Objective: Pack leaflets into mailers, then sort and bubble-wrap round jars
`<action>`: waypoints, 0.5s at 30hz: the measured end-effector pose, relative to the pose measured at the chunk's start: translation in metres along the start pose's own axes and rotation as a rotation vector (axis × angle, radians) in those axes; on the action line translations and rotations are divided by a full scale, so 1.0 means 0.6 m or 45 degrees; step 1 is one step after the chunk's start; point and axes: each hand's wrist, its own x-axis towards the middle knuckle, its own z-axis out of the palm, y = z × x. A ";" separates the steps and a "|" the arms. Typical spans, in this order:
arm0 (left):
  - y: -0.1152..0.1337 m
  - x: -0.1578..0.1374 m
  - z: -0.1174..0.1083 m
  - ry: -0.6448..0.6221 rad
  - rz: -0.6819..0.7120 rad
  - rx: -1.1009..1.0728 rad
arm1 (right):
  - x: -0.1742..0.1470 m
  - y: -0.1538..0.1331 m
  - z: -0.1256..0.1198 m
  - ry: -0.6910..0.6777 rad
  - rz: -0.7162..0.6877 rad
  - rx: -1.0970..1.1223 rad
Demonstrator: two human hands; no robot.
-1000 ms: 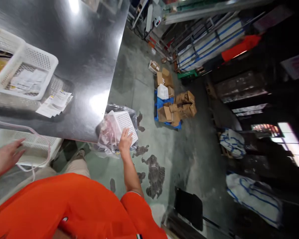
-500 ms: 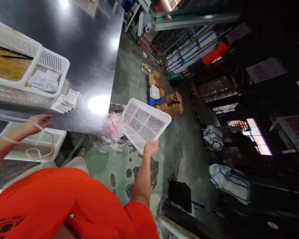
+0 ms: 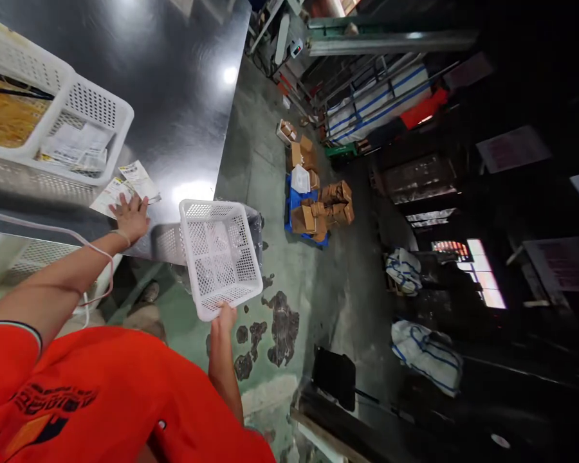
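Head view, right hand [image 3: 226,316] pinching white basket [image 3: 242,244] (plastic bag [image 3: 257,233] behind), left hand [image 3: 132,220] spread over labels [image 3: 140,179], white bins [image 3: 92,103] nearby.

Table [image 3: 174,96] corner covered by the white basket [image 3: 219,255] held in the right hand [image 3: 228,315], left side filled by white bins [image 3: 95,101], room left between bins and basket, left arm [image 3: 58,286] crossed by a pale cord [image 3: 53,227]

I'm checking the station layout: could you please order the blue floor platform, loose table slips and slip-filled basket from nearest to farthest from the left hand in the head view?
1. Loose slips: under the left hand.
2. White slip basket: on the table, left of it.
3. Blue platform: on the floor, to the right.
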 end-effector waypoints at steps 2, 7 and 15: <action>0.020 -0.005 0.019 -0.017 0.073 0.016 | -0.012 0.009 0.017 0.115 0.142 0.031; 0.028 -0.013 0.025 -0.020 0.134 0.011 | -0.034 0.011 0.053 0.143 0.373 0.085; -0.027 0.031 -0.064 0.149 -0.116 0.085 | -0.094 0.027 0.104 -0.010 0.577 0.140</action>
